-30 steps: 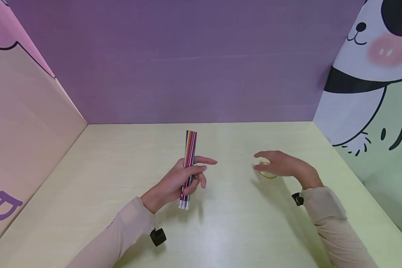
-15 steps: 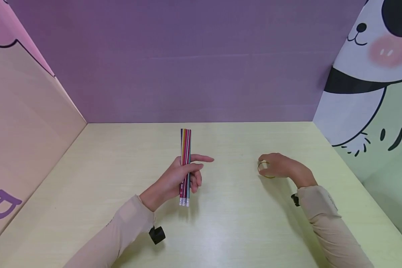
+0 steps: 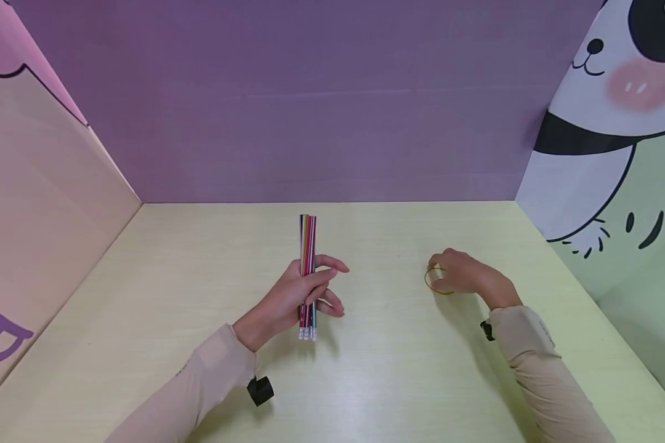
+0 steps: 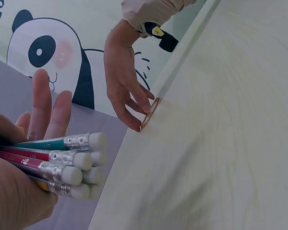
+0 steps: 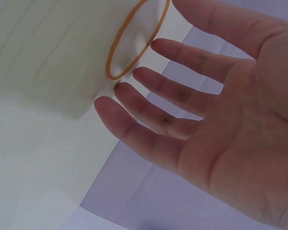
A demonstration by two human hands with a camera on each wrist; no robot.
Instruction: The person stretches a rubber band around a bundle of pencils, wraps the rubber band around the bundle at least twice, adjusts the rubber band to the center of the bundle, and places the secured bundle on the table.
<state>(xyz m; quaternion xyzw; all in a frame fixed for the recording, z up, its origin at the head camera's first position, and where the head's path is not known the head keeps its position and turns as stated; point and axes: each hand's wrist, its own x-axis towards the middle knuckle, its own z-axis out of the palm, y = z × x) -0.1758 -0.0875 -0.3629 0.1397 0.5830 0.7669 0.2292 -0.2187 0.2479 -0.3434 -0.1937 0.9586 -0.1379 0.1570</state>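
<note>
Upright in my left hand [image 3: 288, 295] is a bundle of several striped pencils [image 3: 308, 246], held between the thumb and palm with some fingers stretched out to the right. Their white erasers [image 4: 97, 141] point toward me and fill the lower left of the left wrist view. My right hand [image 3: 465, 274] reaches down to a thin orange-yellow rubber band [image 5: 116, 50] lying on the table. Its fingers are fairly straight in the right wrist view, with the thumb and index fingertips at the band's edge. Whether they press on it is hard to tell.
A pale wood-grain table [image 3: 366, 369] lies under both hands. Behind it rises a purple wall [image 3: 332, 111]. A pink-beige panel [image 3: 44, 203] stands on the left and a panda-printed panel [image 3: 632, 258] on the right.
My right hand has lowered its fingers to the rubber band and the band has shifted slightly left. The pencils have become more upright in my left hand, whose loose fingers have shifted.
</note>
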